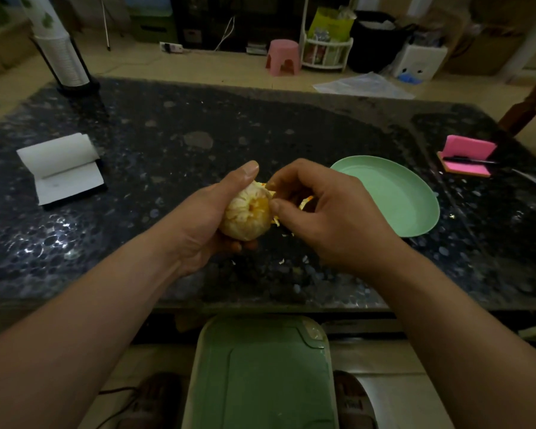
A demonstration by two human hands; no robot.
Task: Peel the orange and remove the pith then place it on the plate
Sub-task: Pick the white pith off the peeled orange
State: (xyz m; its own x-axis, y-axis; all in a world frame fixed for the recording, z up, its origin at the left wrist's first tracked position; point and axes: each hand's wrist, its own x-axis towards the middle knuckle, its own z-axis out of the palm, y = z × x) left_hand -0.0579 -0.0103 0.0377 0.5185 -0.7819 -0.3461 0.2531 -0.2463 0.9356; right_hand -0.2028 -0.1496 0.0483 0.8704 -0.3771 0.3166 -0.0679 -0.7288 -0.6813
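1. Below the desk's near edge, close to my knees, a green lid (260,366) sits low between my feet.
2. Just above the desk (167,125), my left hand (211,212) cradles the orange (248,215). The fingers curl under it and the thumb stands up along its far side. The fruit is clear of the desk, mostly stripped, coated in pale pith with a bare orange patch in the middle.
3. My right hand (322,212) touches the fruit's right side, thumb and forefinger pinched on a shred (264,184) at its far edge. I cannot tell whether it is peel or pith.
4. I judge the orange light, soft and damp. A hard squeeze would burst the segments, so a broad cradle round its girth suits it better than fingertips. The pith looks thin and likely to tear, so I would take it by a loose edge, close to the surface.
5. Peel scraps (307,201) lie on the desk under my right hand.
6. The green plate (415,193) rests just beyond and right of that hand. The orange is not yet on it.
7. Farther off are a notepad (62,168) on the left, pink sticky notes (468,147) with a pen (468,161) on the right, and a cup stack (64,54) at the far left.
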